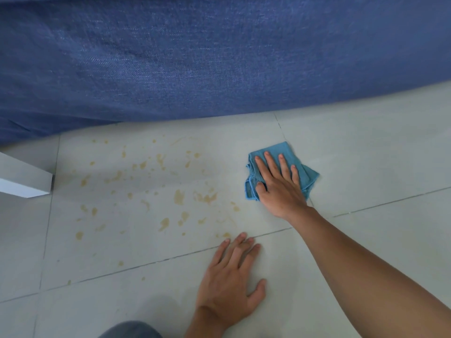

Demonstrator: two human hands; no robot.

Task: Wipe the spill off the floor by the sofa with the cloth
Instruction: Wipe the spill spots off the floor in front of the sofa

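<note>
A folded light-blue cloth (285, 152) lies on the pale tiled floor (366, 167) just in front of the blue sofa (195, 57). My right hand (280, 186) presses flat on the cloth, fingers spread, thumb at its left edge. Left of the cloth, yellowish-brown spill drops and smears (179, 197) are scattered over one large tile, reaching almost to the sofa's base. My left hand (231, 276) rests palm-down on the floor near me, fingertips at a grout line just below the spill, holding nothing.
A white furniture corner (26, 179) juts in at the left edge beside the spill. The sofa's front fills the whole upper half of the view. Part of my knee in grey-blue fabric (129, 330) shows at the bottom edge.
</note>
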